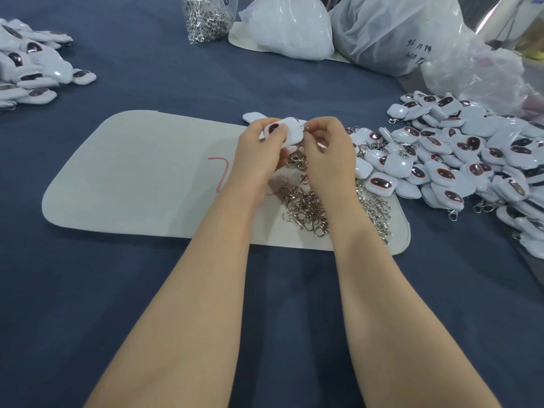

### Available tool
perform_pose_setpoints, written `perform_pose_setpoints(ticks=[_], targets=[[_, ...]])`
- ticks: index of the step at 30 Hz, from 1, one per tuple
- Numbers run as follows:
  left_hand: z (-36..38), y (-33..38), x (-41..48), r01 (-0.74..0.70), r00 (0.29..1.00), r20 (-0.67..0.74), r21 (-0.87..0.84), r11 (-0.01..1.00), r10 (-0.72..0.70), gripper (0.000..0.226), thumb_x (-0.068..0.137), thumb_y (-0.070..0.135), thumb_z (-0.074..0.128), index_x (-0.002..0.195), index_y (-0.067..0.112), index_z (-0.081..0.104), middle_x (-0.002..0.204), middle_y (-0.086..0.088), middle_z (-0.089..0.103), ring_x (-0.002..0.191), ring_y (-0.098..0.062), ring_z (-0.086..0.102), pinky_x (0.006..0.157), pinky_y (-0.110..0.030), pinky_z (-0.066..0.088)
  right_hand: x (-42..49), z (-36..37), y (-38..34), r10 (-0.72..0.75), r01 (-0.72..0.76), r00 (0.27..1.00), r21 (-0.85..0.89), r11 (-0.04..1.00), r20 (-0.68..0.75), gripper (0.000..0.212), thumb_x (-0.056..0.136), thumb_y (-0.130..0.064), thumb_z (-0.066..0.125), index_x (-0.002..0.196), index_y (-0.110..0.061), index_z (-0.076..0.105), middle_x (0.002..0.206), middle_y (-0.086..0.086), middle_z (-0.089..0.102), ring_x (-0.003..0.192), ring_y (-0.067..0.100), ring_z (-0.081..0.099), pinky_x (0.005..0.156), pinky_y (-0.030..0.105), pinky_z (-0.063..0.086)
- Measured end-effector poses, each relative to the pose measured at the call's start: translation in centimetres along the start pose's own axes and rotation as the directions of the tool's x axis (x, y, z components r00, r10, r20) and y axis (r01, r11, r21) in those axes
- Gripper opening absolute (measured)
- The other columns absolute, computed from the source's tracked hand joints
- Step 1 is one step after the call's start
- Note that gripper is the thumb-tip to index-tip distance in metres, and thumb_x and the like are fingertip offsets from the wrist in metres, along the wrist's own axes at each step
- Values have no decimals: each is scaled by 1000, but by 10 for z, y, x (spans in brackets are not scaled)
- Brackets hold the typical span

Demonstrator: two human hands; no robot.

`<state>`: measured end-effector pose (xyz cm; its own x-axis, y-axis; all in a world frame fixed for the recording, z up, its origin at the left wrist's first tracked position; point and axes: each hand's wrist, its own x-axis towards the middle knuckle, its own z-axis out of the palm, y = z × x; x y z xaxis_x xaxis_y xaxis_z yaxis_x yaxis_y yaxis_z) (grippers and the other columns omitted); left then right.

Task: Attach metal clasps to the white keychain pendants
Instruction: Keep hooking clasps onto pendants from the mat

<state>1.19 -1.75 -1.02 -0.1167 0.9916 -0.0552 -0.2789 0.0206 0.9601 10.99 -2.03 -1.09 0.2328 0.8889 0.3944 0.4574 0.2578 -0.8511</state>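
Observation:
My left hand (260, 151) grips a white keychain pendant (290, 131) with a dark oval mark, held above the white mat (132, 178). My right hand (328, 148) pinches a small metal clasp (304, 127) at the pendant's upper right corner. Below my hands, loose silver clasps (309, 207) lie in a heap on the mat. Another white pendant (253, 116) lies just behind my hands.
A large pile of white pendants (459, 154) spreads to the right, a smaller pile (32, 63) sits at far left. A clear bag of clasps (207, 17) and white plastic bags (294, 28) stand at the back. Blue cloth (88, 290) covers the table.

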Motion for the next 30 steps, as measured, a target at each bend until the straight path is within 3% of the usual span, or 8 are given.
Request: perform_pose_setpoints(ticks=[4, 12, 15, 18, 22, 25, 27, 30], targets=[[-1, 3, 0, 164, 985, 84, -189, 968, -151, 10, 95, 14, 52, 93, 16, 61, 74, 1, 58, 51, -4, 54, 51, -17, 47, 0, 3, -2, 13, -8, 997, 81, 997, -69, 9, 92, -5, 53, 94, -13, 56, 82, -12, 57, 83, 10, 57, 82, 27, 48], [-3, 4, 0, 235, 971, 26, -315, 920, -239, 6, 95, 12, 54, 95, 10, 59, 86, -9, 54, 47, -3, 46, 47, -15, 44, -4, 2, -2, -140, 130, 985, -102, 986, -104, 9, 91, -5, 53, 94, -6, 61, 78, -14, 58, 74, 5, 54, 72, 15, 42], [-2, 4, -1, 122, 987, -72, -257, 959, -145, 4, 94, 14, 57, 90, 15, 59, 78, -4, 57, 48, -5, 50, 49, -17, 45, -3, 1, -1, -149, 136, 987, -175, 975, -62, 10, 91, -5, 52, 93, -4, 62, 80, -5, 63, 77, 15, 56, 76, 27, 46], [-2, 1, 0, -101, 980, -165, 49, 994, 108, 10, 92, 16, 59, 102, 17, 59, 91, -7, 64, 65, -12, 58, 61, -23, 49, -3, 2, 0, -142, 135, 990, -238, 962, -15, 11, 91, -6, 52, 91, -3, 63, 84, 5, 68, 81, 24, 59, 78, 37, 46], [1, -1, -7, -394, 885, -50, 450, 801, 463, 20, 91, 16, 56, 109, 22, 62, 93, 7, 63, 73, -5, 55, 70, -7, 41, -4, 2, 1, -89, 100, 995, -256, 962, 53, 14, 90, -5, 50, 92, -6, 63, 83, 5, 66, 81, 23, 60, 76, 33, 45], [4, -4, -7, -458, 850, 22, 525, 718, 526, 24, 93, 15, 53, 116, 18, 61, 102, 9, 62, 81, -3, 52, 74, -9, 40, -4, 2, 2, -8, 17, 999, -180, 984, 50, 13, 91, -6, 50, 98, -7, 61, 81, -3, 60, 76, 15, 56, 73, 23, 44], [4, -4, -3, -387, 886, -66, 438, 811, 459, 22, 94, 16, 53, 115, 17, 60, 102, 4, 63, 81, -9, 55, 69, -10, 43, -2, 2, 1, 19, -15, 999, -112, 994, 36, 14, 90, -7, 53, 103, -8, 59, 81, -10, 56, 72, 4, 53, 70, 12, 41], [1, -2, 2, -109, 977, -178, 61, 992, 119, 16, 95, 14, 54, 109, 9, 60, 95, -8, 62, 59, -8, 58, 53, -15, 45, -2, 4, -1, 0, 1, 1000, -45, 999, 9, 9, 90, -7, 57, 97, -11, 58, 78, -19, 53, 70, -9, 51, 68, 4, 39]])
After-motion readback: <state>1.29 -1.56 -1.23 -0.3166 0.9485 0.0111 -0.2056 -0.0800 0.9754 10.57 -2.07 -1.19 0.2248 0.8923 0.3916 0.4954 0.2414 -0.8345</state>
